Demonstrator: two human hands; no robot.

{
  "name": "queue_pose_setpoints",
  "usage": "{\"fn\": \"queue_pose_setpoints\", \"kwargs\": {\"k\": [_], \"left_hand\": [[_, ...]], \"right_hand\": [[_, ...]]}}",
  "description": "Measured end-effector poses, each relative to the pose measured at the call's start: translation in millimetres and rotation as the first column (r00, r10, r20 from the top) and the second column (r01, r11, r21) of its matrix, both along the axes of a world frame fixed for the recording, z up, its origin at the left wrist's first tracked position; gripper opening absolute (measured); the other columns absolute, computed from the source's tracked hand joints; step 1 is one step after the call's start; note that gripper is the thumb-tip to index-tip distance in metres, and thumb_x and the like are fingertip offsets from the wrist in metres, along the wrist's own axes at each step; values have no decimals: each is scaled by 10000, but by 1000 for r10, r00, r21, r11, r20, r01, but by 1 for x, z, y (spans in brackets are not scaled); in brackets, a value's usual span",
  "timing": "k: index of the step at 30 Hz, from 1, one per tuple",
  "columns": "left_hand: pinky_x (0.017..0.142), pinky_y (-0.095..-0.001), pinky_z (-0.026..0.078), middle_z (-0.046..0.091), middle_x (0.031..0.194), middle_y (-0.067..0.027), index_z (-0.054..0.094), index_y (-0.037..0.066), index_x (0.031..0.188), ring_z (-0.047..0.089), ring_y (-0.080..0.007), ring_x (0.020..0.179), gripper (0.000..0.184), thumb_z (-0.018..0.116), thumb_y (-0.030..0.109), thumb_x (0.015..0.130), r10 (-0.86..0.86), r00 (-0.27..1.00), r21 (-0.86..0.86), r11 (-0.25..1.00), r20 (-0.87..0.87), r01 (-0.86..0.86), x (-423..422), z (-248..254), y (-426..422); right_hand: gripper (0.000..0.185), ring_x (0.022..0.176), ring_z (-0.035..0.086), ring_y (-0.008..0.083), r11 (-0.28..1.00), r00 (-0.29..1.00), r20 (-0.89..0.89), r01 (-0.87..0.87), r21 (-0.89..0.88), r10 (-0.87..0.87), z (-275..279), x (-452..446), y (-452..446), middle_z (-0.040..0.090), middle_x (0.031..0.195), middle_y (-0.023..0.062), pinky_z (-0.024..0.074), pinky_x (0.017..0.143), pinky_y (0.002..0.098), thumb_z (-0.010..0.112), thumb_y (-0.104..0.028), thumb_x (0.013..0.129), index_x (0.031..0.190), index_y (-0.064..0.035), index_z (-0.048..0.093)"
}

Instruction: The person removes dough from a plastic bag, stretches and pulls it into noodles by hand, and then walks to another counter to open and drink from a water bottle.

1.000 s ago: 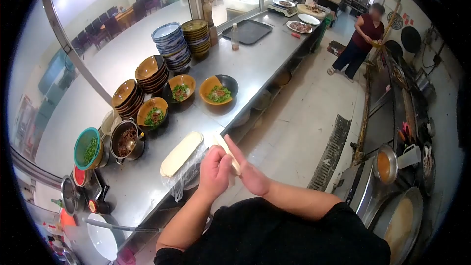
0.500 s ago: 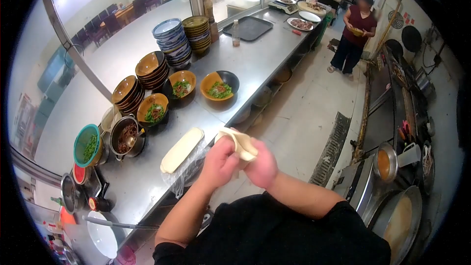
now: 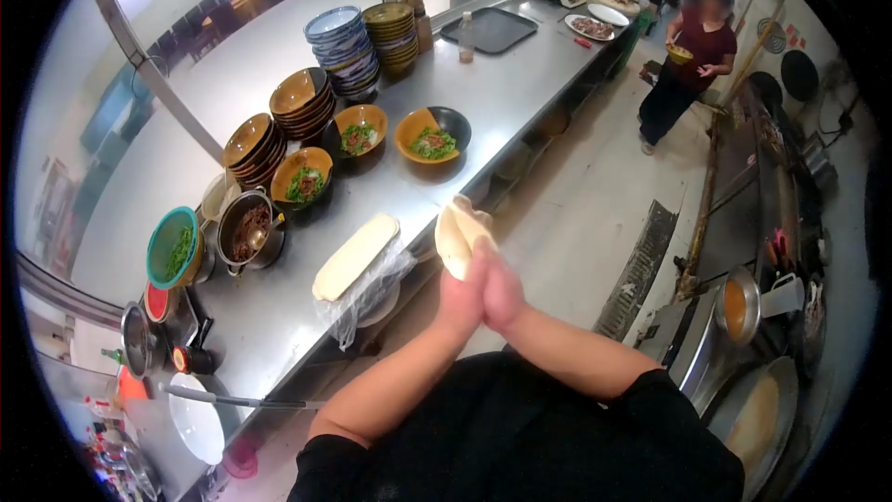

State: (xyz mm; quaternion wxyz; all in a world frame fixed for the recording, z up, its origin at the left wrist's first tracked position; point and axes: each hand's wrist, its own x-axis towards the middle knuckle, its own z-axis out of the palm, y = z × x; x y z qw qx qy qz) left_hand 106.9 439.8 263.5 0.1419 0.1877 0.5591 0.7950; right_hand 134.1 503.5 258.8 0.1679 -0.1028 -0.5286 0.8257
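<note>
My left hand (image 3: 462,296) and my right hand (image 3: 503,290) are pressed together just past the counter's front edge, with a folded piece of pale dough (image 3: 454,240) between them. The dough sticks out above my fingers. To the left, a long flat slab of dough (image 3: 357,257) lies on the steel counter (image 3: 269,318), beside a crumpled clear plastic sheet (image 3: 362,299). Behind the slab stand bowls with chopped greens and meat, among them a brown and black bowl (image 3: 433,136).
Stacked bowls (image 3: 342,51) and a black tray (image 3: 489,31) stand farther back. A pot of meat (image 3: 249,231) and a teal basket (image 3: 174,247) are at the left. Beyond the aisle, a person (image 3: 695,56) holds a yellow bowl. A large wok (image 3: 757,418) is at the lower right.
My hands have closed together around the dough and moved slightly up and right. The view has shifted a little. The other person has turned and now holds one hand away from the bowl.
</note>
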Motion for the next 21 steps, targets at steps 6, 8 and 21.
{"fn": "queue_pose_setpoints", "kwargs": {"k": [6,8,21], "left_hand": [[1066,-438,310,472,1307,-145,392,8,1307,455,-305,1209,495,329,371,974,45,789,363,871,613,-332,-44,25,-40],[1042,-431,342,498,1277,-136,413,9,1287,475,-294,1190,465,342,348,977,58,790,386,849,611,-361,-58,19,-68],[1096,-323,238,373,1418,-128,295,23,1417,365,-230,1298,483,334,221,978,165,961,130,972,222,-197,-15,21,-7]], "right_hand": [[486,1236,431,298,752,989,-149,-105,-651,10,7,-4,69,460,1334,164,306,1070,432,310,-330,968,1320,-7,397],[441,1183,468,326,711,978,-206,-136,-690,-12,-8,3,103,490,1289,168,353,1032,454,285,-279,968,1273,1,438],[515,1222,417,219,967,999,-17,36,-253,-42,-3,5,30,440,1329,106,302,1058,321,302,-359,1005,1373,1,326]]}}
